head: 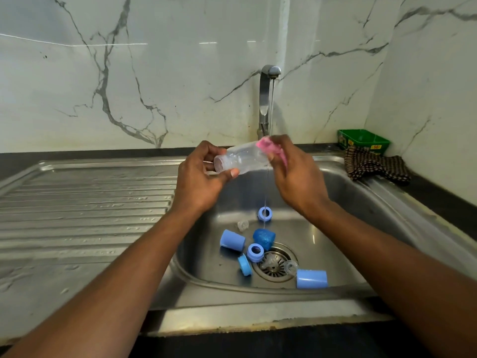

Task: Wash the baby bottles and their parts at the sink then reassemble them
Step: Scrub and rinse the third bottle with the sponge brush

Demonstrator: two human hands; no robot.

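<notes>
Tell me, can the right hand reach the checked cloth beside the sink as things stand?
Probably not at once: the right hand holds a pink scrubber against the bottle. The cloth lies uncovered on its side.

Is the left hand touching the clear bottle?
Touching. The head view shows the left hand gripping the clear bottle near its base, thumb pressed beneath it.

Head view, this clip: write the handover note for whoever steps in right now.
Left hand grips the clear plastic baby bottle near its base, held sideways over the steel sink. Right hand holds a pink sponge at the bottle's mouth, under the running tap. Blue caps and rings and clear teats lie in the basin. Left: wash those, reassemble.
</notes>
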